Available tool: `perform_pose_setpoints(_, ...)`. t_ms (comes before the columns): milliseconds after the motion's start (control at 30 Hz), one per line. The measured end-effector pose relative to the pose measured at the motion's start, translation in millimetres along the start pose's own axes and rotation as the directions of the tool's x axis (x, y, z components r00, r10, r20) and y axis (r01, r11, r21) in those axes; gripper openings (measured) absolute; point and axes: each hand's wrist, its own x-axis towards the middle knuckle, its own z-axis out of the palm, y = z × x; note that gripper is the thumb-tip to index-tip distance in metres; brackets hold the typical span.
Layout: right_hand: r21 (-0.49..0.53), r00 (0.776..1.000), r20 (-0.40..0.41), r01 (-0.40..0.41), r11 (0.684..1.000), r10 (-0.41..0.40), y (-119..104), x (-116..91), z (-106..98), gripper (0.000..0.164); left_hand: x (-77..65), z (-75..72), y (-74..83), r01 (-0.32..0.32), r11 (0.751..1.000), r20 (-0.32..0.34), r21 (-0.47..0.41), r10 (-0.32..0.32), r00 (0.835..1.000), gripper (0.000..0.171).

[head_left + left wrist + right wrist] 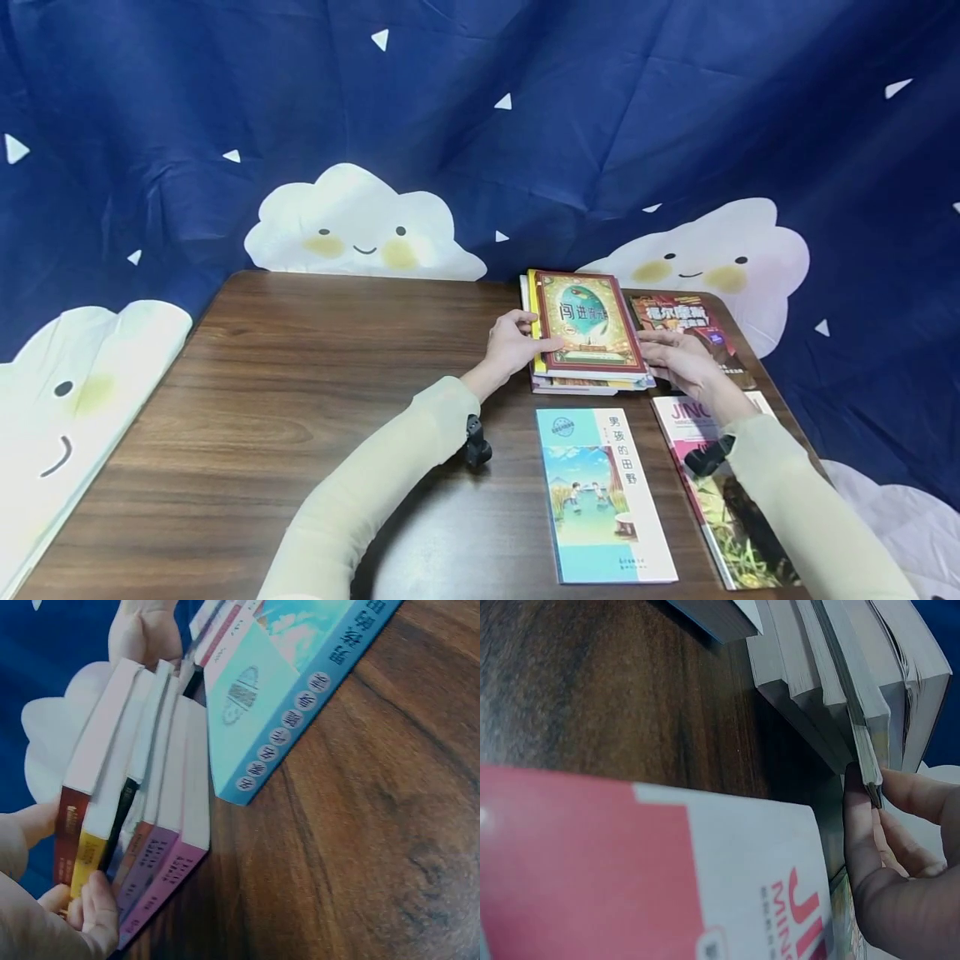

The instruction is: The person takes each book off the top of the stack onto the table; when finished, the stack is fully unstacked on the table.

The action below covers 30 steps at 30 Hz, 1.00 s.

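A stack of books (154,772) stands near the table's back right, topped by a dark red-bordered book (588,321) with a green oval picture. My left hand (512,343) grips the stack's left side, thumb on the top cover. In the left wrist view its fingers curl against the spines, around the red one and the yellow book (90,851) below it. On the opposite side, my right hand (686,362) pinches the corner of a thin book (866,754) that juts from the middle of the stack. Purple and pink spines show at the bottom.
In front of the stack lies a light blue and white book (600,500). To its right is a magazine-like book (693,433) with pink and white lettering, partly under my right forearm. A dark red book (697,321) lies at the table's (337,375) back right corner.
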Motion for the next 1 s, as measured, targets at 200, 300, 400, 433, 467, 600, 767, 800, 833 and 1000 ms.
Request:
perform_pose_setpoints(200,-0.001,1.000,0.012,0.005,1.000,-0.005,-1.7,0.9,-1.5,0.060,1.0,-4.0,3.6,0.031,0.999,0.021,0.013,-0.031,0.999,0.058)
perform_pose_setpoints(300,0.010,1.000,0.016,0.006,1.000,-0.006,-1.4,1.6,-2.3,0.063,1.5,-7.2,3.4,0.047,0.999,0.042,-0.015,-0.046,0.998,0.055)
perform_pose_setpoints(400,0.017,1.000,0.015,-0.002,1.000,0.002,-0.8,2.7,-3.0,0.063,2.5,-11.1,1.4,0.073,0.991,0.082,-0.109,-0.064,0.995,0.053)
perform_pose_setpoints(433,0.017,1.000,0.016,-0.006,1.000,0.006,-0.8,3.0,-3.0,0.063,2.7,-13.0,0.5,0.087,0.985,0.103,-0.150,-0.072,0.992,0.052)
perform_pose_setpoints(467,0.019,1.000,0.016,-0.010,1.000,0.010,-0.6,3.3,-3.2,0.062,3.1,-15.1,-0.9,0.103,0.977,0.126,-0.184,-0.081,0.989,0.052)
perform_pose_setpoints(600,0.024,1.000,0.018,-0.022,0.999,0.021,-0.6,3.7,-2.2,0.059,5.6,-25.7,-9.6,0.186,0.946,0.233,-0.265,-0.124,0.965,0.055)
perform_pose_setpoints(767,0.035,0.999,0.019,-0.026,0.999,0.025,-1.9,3.1,-0.6,0.044,6.6,-42.7,-18.3,0.242,0.926,0.332,-0.289,-0.140,0.933,0.056)
perform_pose_setpoints(800,0.041,0.999,0.014,-0.029,0.999,0.029,-2.0,2.9,-0.8,0.039,6.4,-45.8,-19.3,0.248,0.923,0.346,-0.294,-0.139,0.928,0.055)
perform_pose_setpoints(833,0.042,0.999,0.010,-0.032,0.999,0.032,-2.3,2.5,-0.9,0.035,6.2,-48.5,-20.3,0.254,0.921,0.358,-0.297,-0.139,0.923,0.054)
perform_pose_setpoints(1000,0.042,0.999,-0.003,-0.053,0.998,0.053,-2.3,0.8,-2.0,0.034,2.5,-61.9,-21.9,0.265,0.912,0.378,-0.312,-0.137,0.916,0.050)
